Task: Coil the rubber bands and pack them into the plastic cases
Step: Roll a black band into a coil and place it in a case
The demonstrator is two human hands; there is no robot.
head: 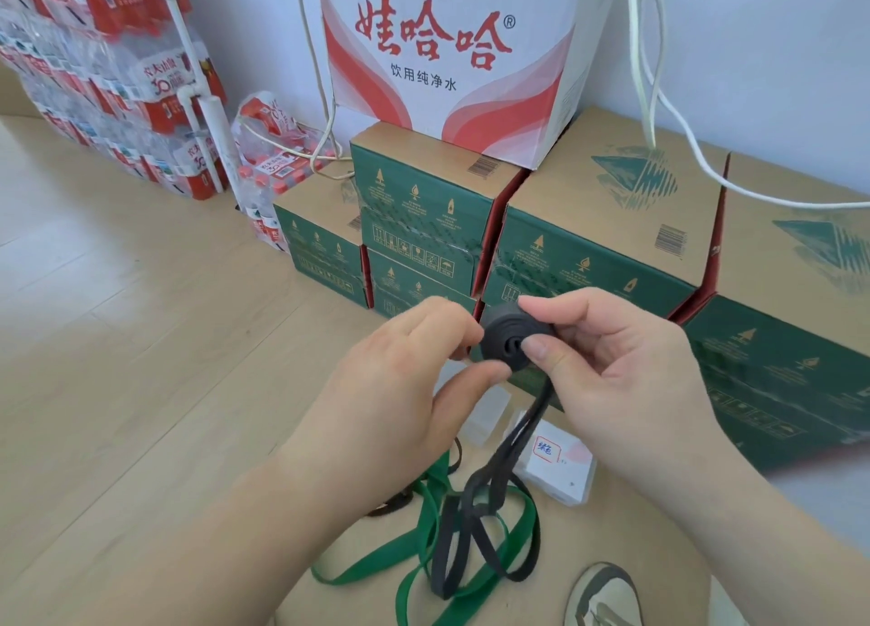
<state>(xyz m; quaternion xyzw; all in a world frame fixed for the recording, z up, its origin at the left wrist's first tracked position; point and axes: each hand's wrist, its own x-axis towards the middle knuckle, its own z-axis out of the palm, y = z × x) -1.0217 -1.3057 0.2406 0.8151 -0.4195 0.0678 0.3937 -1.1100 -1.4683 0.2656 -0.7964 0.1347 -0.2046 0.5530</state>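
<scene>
- Pale plank floor [117, 343] underfoot, white wall behind; every place below given against the black coil [511, 340].
- Nearest, below and right of the coil: toe of a pale shoe [605, 597] at the bottom edge.
- Below the coil, on the floor: green rubber band [429, 493] in loose loops, crossed by the unwound tail of the black rubber band [471, 486] hanging down from the coil.
- Left of the coil: left hand [390, 390], thumb and curled fingers pinching the coil's left edge.
- Right of the coil: right hand [626, 371], thumb pressed on the coil's face, forefinger hooked over its top, grasping it.
- The coil itself: up in the air between both hands, wound in tight flat rings.
- Just below the coil, on the floor behind the hanging tail: a clear plastic case [489, 413] and, to its right, a labelled plastic case [560, 460] with handwriting on a white sticker.
- Beyond the coil: stacked green cartons [588, 267], a white-and-red carton [447, 60] on top.
- Far up and left of the coil: shrink-wrapped packs of bottled water [108, 84] beside a white pipe [202, 107].
- Above and right of the coil: white cables [659, 107] hanging down the wall.
</scene>
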